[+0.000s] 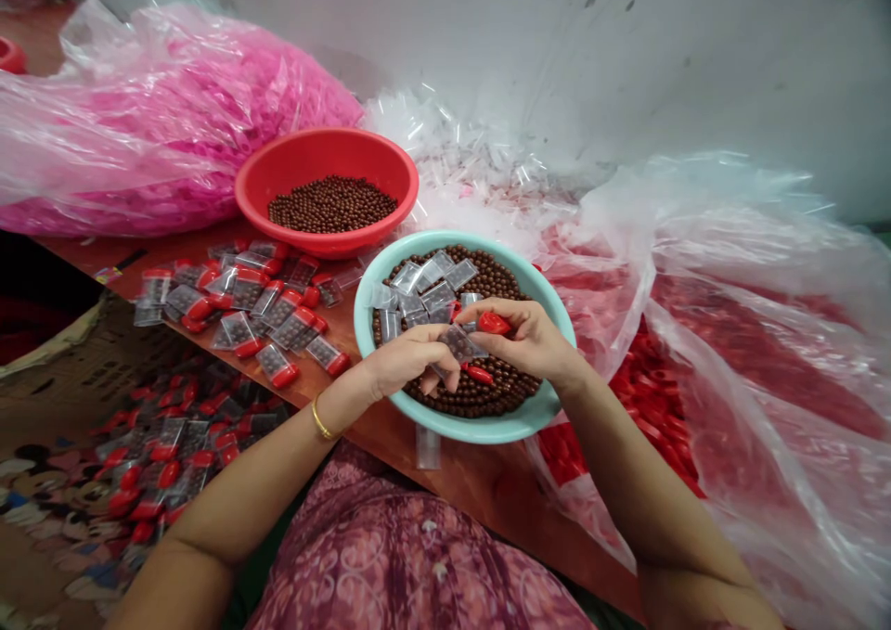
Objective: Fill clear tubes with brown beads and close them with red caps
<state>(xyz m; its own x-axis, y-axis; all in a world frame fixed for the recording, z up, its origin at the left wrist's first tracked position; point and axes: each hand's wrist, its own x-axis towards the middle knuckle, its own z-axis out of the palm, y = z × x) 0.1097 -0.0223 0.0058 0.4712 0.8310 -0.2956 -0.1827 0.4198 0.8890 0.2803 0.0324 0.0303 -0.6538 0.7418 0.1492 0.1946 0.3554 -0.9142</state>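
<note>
Over the light-blue basin (pixel 459 430), my left hand (pixel 416 356) is closed on a small clear plastic box (pixel 460 343) filled with dark beads. My right hand (pixel 533 338) pinches a red cap (pixel 493 323) close beside the box's upper end. Cap and box look apart, though fingers partly cover the gap. Below the hands, brown beads (pixel 511 391) fill the basin. Several clear boxes (pixel 422 287) lie on top of the beads toward the back left. Another red cap (pixel 477 374) rests just under the held box.
A red bowl (pixel 254 180) of brown beads stands behind. Red-capped bead boxes (pixel 268 310) are piled on the table's left, more (pixel 174 458) in a carton below. Around are bags of pink parts (pixel 229 101), clear boxes (pixel 480 152) and red caps (pixel 654 398).
</note>
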